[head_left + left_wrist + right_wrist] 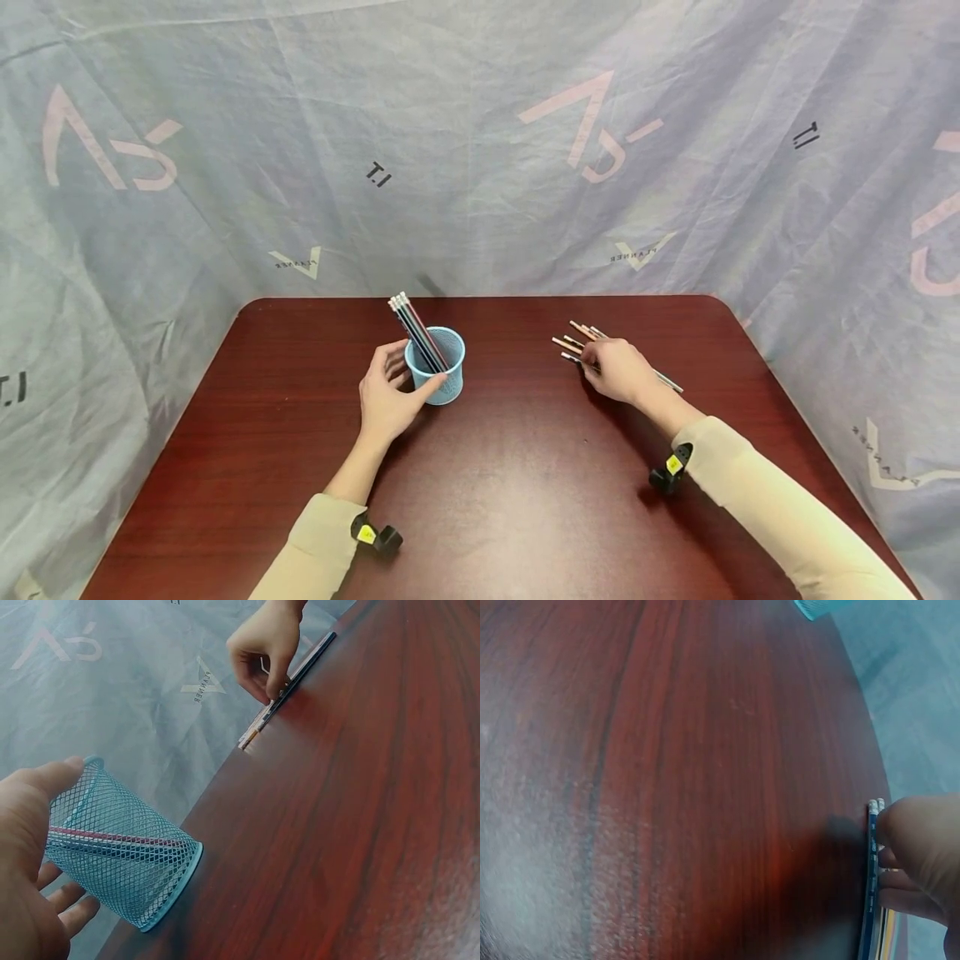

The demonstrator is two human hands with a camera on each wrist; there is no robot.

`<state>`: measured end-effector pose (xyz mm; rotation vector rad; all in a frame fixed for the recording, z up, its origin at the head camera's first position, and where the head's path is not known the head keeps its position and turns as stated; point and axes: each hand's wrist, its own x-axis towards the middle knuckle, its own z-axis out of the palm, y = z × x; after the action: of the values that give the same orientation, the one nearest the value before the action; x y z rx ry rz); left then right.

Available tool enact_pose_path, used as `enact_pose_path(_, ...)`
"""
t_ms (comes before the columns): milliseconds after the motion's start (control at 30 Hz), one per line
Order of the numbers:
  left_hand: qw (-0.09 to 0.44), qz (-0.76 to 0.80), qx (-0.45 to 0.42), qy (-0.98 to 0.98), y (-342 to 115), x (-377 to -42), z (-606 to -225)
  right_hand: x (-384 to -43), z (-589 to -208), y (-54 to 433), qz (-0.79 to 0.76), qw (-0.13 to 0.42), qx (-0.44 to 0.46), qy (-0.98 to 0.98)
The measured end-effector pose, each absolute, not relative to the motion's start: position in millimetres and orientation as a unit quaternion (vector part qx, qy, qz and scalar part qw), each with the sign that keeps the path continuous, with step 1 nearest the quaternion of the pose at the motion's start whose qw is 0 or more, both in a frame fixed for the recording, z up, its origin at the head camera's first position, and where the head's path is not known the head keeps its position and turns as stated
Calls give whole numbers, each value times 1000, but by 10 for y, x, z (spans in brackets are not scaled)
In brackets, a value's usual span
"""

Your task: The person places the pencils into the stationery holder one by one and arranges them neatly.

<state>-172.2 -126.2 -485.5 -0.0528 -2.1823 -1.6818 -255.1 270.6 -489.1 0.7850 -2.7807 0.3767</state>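
- Far left, a pale sleeve (311,546) comes in low over the tabletop (487,475), a black wrist device (378,537) strapped at its cuff.
- Next along, the left hand (387,402) has its thumb on the near side and its fingers curled round the far-left side, holding a light-blue mesh cup (453,387).
- Inside that cup, a bundle of pencils (420,333) leans left, white-tipped ends poking well above the rim; through the mesh the left wrist view picks out one reddish and some bluish shafts.
- Across to the right, well apart from the cup, the right hand (621,369) is narrow, thumb and fingers pinching down at the loose pencils (871,885); how many it grips, I cannot tell.
- Those pencils lie close together on the tabletop, dark blue and orange-tan among them, tips showing left of the knuckles, one end to the right.
- Far right, the other pale sleeve (757,492), with its own black wrist device (663,479).
- Behind everything hangs a grey printed cloth (465,208).
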Motion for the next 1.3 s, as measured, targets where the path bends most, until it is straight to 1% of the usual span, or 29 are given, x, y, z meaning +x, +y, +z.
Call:
enact_pose_path(500, 195, -593, -28, -781, -1267, -1738, -4846, -2536, -4843, 2593, 131, 84, 266, -951)
enact_pose_path(800, 190, -592, -30, -783, -1275, -1744, -4837, -2616, -4643, 2520, 160, 127, 272, -940)
enact_pose_path(1100, 190, -592, -40, -782, -1290, -1769, -4828, -2675, -4488, 2487, 216, 125, 262, -932)
enact_pose_path(1300, 189, -598, -45, -778, -1304, -1758, -4841, -2647, -4390, 2433, 253, 133, 247, -926)
